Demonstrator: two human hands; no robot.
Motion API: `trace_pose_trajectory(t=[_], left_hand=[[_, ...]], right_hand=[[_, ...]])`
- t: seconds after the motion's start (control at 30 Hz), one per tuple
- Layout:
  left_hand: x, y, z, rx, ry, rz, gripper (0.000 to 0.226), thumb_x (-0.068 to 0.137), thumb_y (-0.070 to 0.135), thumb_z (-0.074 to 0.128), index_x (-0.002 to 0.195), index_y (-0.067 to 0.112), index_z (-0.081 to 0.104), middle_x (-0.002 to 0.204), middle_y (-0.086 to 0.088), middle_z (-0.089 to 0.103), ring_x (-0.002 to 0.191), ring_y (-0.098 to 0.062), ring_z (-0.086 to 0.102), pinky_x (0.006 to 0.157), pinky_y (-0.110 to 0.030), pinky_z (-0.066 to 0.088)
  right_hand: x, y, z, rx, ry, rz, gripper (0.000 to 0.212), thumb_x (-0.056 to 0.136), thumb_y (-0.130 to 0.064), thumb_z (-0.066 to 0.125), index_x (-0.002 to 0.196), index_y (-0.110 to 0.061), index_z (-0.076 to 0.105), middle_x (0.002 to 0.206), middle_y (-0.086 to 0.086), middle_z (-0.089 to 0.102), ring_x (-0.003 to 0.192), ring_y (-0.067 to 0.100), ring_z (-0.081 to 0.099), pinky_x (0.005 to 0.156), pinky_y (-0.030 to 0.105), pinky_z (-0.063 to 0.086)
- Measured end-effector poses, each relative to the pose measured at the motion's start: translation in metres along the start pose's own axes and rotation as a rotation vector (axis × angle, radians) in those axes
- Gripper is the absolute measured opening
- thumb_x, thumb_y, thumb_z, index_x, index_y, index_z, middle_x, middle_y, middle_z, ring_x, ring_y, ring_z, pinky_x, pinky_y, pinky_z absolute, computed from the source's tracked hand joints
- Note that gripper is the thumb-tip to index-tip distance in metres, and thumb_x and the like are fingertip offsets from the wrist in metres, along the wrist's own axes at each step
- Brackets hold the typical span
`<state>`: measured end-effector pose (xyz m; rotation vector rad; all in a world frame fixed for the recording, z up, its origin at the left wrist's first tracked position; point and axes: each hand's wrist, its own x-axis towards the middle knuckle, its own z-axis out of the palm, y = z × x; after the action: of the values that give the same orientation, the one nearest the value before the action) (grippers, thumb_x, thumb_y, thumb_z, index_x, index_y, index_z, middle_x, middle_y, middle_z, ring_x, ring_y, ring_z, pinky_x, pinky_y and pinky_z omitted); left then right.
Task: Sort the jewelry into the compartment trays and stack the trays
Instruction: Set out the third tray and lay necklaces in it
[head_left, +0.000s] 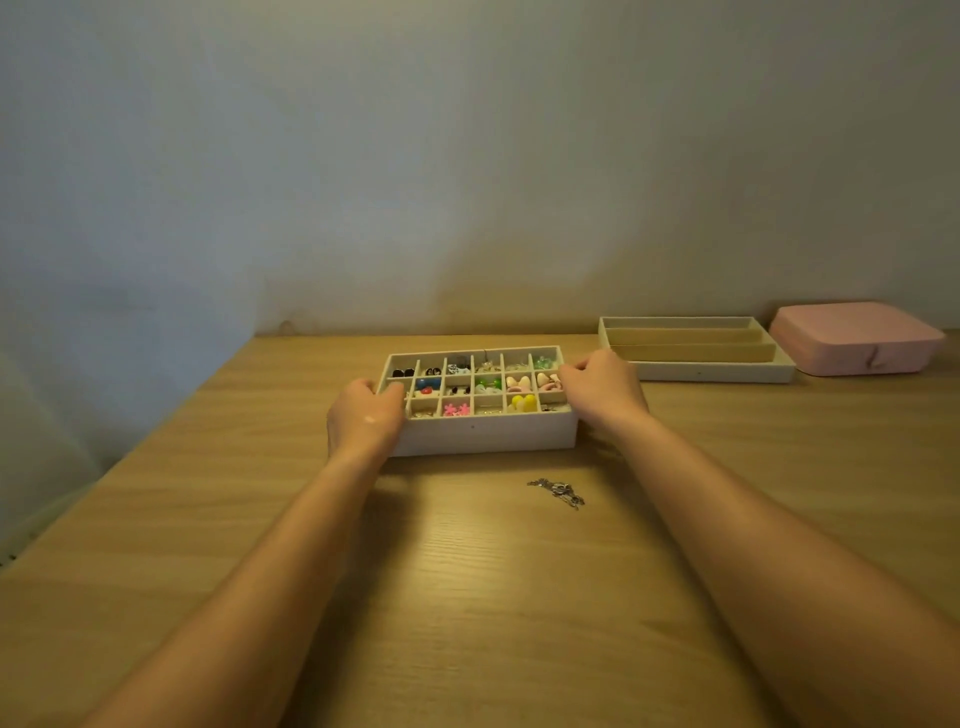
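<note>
**Two hands hold the tray of little boxes**

A plain pale wall (467, 156) stands behind a light wooden table (467, 571). In the middle of the table sits a white tray (483, 434) split into many small square boxes. Tiny bright jewelry lies in them, like yellow pieces (523, 402) and pink flowers (457, 409).

The left hand (363, 415) grips the tray's left end, with fingers curled over the rim. The right hand (602, 387) grips the right end the same way.

The tray looks stiff and light. The little pieces are loose, though, and could hop out if it tips. So it is best held at both short ends and kept flat.

A thin silver chain (558, 491) lies on the table near the tray's front, not sorted yet. It looks floppy and may tangle. A second white tray with long slots (717, 370) waits at the back right, beside a pink box (857, 338).
</note>
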<state>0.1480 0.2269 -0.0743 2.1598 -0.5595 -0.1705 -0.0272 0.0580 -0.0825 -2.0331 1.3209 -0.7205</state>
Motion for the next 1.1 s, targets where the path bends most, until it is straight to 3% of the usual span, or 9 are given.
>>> trace_pose_trajectory(t=[0.1,0.17,0.23,0.37,0.57,0.67,0.87,1.0,1.1], left_hand=[[-0.014,0.037,0.01,0.097,0.084,0.183,0.062,0.093,0.031,0.055,0.148,0.007,0.041,0.151,-0.013,0.045,0.137,-0.031,0.041,0.112,-0.043,0.036],[-0.031,0.071,0.031,0.026,0.044,0.306,0.06,0.093,0.029,0.056,0.148,0.01,0.042,0.15,-0.01,0.046,0.138,-0.027,0.041,0.114,-0.041,0.034],[-0.049,0.103,0.06,-0.047,-0.056,0.368,0.057,0.094,0.025,0.057,0.147,0.012,0.043,0.148,-0.007,0.048,0.136,-0.024,0.044,0.112,-0.039,0.036],[-0.072,0.154,0.125,-0.098,-0.283,0.391,0.057,0.095,0.024,0.057,0.148,0.009,0.041,0.149,-0.009,0.049,0.136,-0.025,0.046,0.11,-0.033,0.035],[-0.06,0.187,0.21,0.067,-0.388,0.119,0.069,0.093,0.042,0.058,0.148,0.009,0.036,0.152,-0.018,0.038,0.141,-0.039,0.031,0.114,-0.045,0.029],[-0.043,0.184,0.235,0.033,-0.43,-0.006,0.069,0.09,0.047,0.06,0.143,0.007,0.042,0.145,-0.018,0.046,0.136,-0.04,0.038,0.112,-0.046,0.035],[-0.044,0.181,0.239,-0.081,-0.349,0.004,0.043,0.097,0.03,0.053,0.132,0.005,0.05,0.129,-0.016,0.059,0.118,-0.038,0.055,0.102,-0.047,0.047],[-0.062,0.18,0.209,-0.142,-0.279,0.051,0.034,0.101,0.025,0.048,0.131,0.01,0.048,0.116,-0.01,0.06,0.102,-0.028,0.059,0.09,-0.044,0.053],[-0.086,0.178,0.175,-0.19,-0.239,0.1,0.028,0.102,0.025,0.049,0.124,0.008,0.053,0.106,-0.008,0.059,0.091,-0.022,0.056,0.074,-0.036,0.047]], right_hand=[[0.003,0.013,-0.034,-0.034,0.021,0.035,0.034,0.099,-0.032,0.047,0.074,-0.017,0.064,0.079,0.006,0.066,0.077,0.029,0.062,0.068,0.038,0.049],[0.009,0.033,-0.064,-0.016,0.024,0.088,0.027,0.101,-0.034,0.047,0.106,-0.015,0.067,0.104,0.006,0.066,0.099,0.029,0.062,0.085,0.044,0.052],[0.016,0.056,-0.094,-0.035,0.037,0.145,0.038,0.102,-0.033,0.05,0.131,-0.011,0.057,0.128,0.008,0.06,0.114,0.029,0.056,0.094,0.043,0.049],[0.037,0.103,-0.134,-0.21,0.211,0.233,0.053,0.098,-0.03,0.054,0.145,-0.006,0.046,0.15,0.019,0.042,0.133,0.04,0.045,0.108,0.049,0.042],[0.064,0.14,-0.141,-0.153,0.137,0.259,0.058,0.095,-0.03,0.056,0.146,-0.004,0.046,0.151,0.019,0.044,0.135,0.039,0.045,0.113,0.045,0.039],[0.074,0.144,-0.134,-0.13,0.13,0.265,0.058,0.096,-0.029,0.057,0.143,0.001,0.045,0.144,0.023,0.051,0.131,0.041,0.049,0.108,0.048,0.045],[0.076,0.142,-0.135,-0.023,0.194,0.271,0.071,0.098,-0.025,0.058,0.156,-0.008,0.023,0.154,0.019,0.037,0.137,0.039,0.04,0.11,0.052,0.042],[0.054,0.129,-0.157,-0.018,0.237,0.21,0.064,0.096,-0.028,0.06,0.151,-0.011,0.033,0.147,0.013,0.039,0.127,0.032,0.047,0.101,0.044,0.049],[0.028,0.117,-0.176,0.004,0.288,0.213,0.053,0.1,-0.027,0.049,0.147,-0.006,0.04,0.145,0.016,0.04,0.124,0.033,0.046,0.094,0.039,0.041]])
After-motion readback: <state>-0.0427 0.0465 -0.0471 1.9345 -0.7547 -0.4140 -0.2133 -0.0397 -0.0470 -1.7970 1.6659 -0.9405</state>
